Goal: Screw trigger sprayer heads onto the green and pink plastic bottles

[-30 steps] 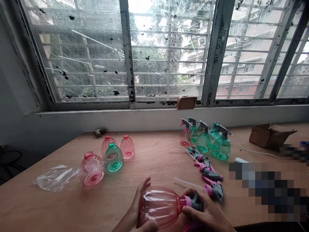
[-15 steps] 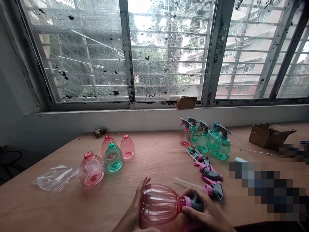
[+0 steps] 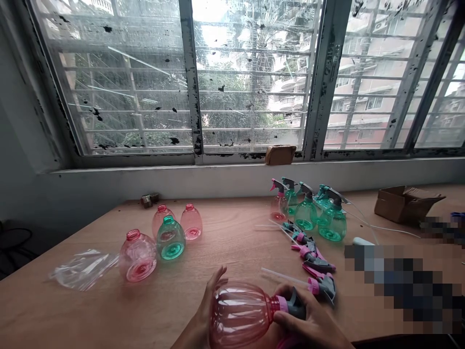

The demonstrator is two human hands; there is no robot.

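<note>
A clear pink spray bottle (image 3: 238, 312) lies on its side between my hands near the bottom edge. My left hand (image 3: 210, 300) cups its base, with the fingertips reaching above the plastic. At the neck, my right hand (image 3: 308, 315) grips the grey trigger sprayer (image 3: 297, 308), whose pink collar (image 3: 282, 304) sits on the bottle's mouth. Just beyond my right hand rests a loose pink-and-grey trigger sprayer (image 3: 323, 287) with a clear dip tube (image 3: 283, 275). Part of a pink trigger shows under my right hand.
Left on the table stand open pink bottles (image 3: 138, 257) and a green bottle (image 3: 171, 240), beside a clear plastic bag (image 3: 85, 269). More loose sprayers (image 3: 308, 252) and several fitted spray bottles (image 3: 332, 223) are at right. A cardboard box (image 3: 403, 203) and a blurred-out area (image 3: 403, 291) lie farther right.
The bottle's body has dropped slightly and turned a little in my left hand. My left thumb, seen below it before, is now out of sight. My right hand stays at the neck.
</note>
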